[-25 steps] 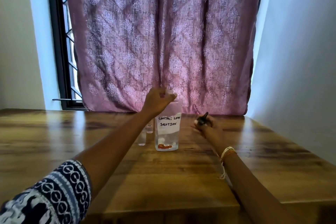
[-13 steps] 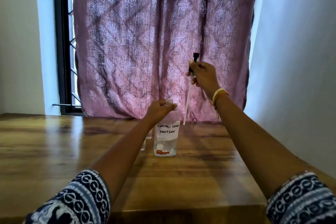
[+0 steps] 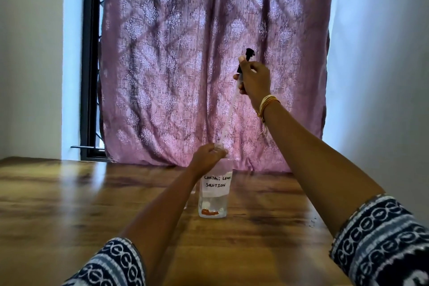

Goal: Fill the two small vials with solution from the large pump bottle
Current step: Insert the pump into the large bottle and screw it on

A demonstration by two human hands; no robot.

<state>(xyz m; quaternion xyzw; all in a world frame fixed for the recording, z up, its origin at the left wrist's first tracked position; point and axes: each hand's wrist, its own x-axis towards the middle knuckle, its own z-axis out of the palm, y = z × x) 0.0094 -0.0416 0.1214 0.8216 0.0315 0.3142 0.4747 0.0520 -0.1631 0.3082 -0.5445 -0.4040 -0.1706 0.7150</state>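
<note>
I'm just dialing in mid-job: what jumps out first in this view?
The right hand is raised high before the purple curtain, holding the black pump head with its clear dip tube slanting down to the neck of the bottle. Below, the left hand grips the top of the clear bottle labelled "contact lens solution", which stands mid-way across the wooden table.
</note>
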